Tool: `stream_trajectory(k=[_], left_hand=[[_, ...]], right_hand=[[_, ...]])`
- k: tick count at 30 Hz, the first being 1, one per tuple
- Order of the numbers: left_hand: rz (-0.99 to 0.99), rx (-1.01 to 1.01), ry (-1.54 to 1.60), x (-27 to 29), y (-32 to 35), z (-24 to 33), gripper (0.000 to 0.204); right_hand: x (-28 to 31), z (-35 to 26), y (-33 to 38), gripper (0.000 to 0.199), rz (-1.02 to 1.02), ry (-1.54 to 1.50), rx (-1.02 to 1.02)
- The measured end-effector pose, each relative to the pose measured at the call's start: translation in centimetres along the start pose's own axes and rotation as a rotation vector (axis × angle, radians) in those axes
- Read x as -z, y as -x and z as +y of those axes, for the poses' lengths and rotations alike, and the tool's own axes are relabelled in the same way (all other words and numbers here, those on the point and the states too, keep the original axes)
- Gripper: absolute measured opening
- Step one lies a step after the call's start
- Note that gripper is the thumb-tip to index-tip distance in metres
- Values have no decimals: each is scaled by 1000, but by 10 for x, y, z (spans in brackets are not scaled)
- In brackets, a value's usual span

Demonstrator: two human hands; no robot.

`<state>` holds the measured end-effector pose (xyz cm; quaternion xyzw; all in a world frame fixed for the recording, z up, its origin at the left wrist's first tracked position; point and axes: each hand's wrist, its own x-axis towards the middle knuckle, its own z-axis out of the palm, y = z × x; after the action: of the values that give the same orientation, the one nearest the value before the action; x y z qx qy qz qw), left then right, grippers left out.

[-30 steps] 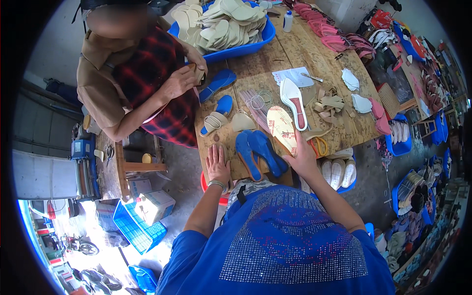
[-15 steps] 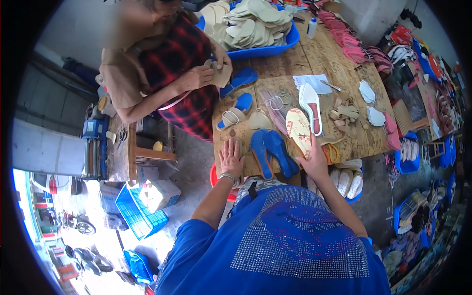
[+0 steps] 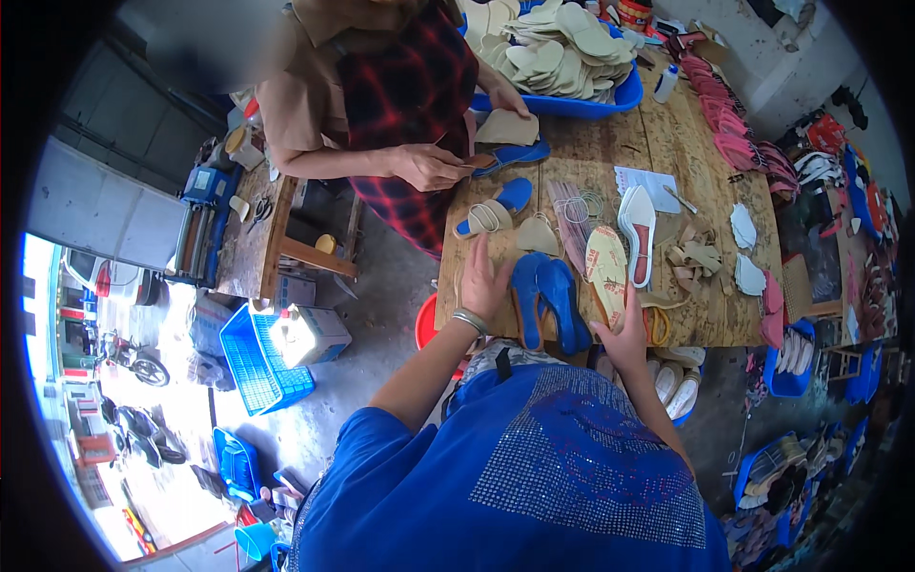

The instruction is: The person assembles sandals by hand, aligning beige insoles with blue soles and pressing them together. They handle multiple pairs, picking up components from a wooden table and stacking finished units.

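My left hand is open, fingers stretched upward beside the pair of blue shoe soles with tan edges, holding nothing. My right hand grips the lower end of a cream insole with red print, tilted over the front part of the table. Just beyond it lies a white sole with a reddish inner patch. A blue sole with cream straps and a beige cut piece lie farther from my left hand.
Across the table at left, a person in a checked apron handles a beige piece by a blue sole. A blue basin of beige pieces stands at the back. Orange-handled scissors and tan straps lie right.
My left hand has come off the table edge, fingers lifted, nearer the blue soles. The insole stays in my right hand. The co-worker's hands have parted, and the view has shifted.
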<state>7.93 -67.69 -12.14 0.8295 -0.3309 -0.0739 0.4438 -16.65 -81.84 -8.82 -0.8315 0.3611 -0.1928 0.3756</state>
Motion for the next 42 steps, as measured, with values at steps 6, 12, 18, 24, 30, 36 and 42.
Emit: stream_trajectory(k=[6, 12, 18, 24, 30, 36, 42], left_hand=[[232, -446, -483, 53, -40, 57, 61], [97, -461, -793, 65, -104, 32, 62], [-92, -412, -697, 36, -88, 12, 61], [-2, -452, -589, 24, -89, 24, 57], [80, -586, -381, 33, -92, 40, 27], [-163, -484, -350, 9, -10, 17, 14], [-315, -384, -287, 0, 52, -6, 13]], right_hand=[[4, -1, -1, 93, -4, 31, 10], [2, -1, -2, 93, 0, 41, 31], [7, 1, -2, 95, -4, -11, 40], [8, 3, -2, 94, -50, 10, -9], [6, 2, -8, 93, -45, -9, -31], [-3, 16, -5, 92, -29, -13, -32], [-8, 13, -3, 91, -51, 10, -54]])
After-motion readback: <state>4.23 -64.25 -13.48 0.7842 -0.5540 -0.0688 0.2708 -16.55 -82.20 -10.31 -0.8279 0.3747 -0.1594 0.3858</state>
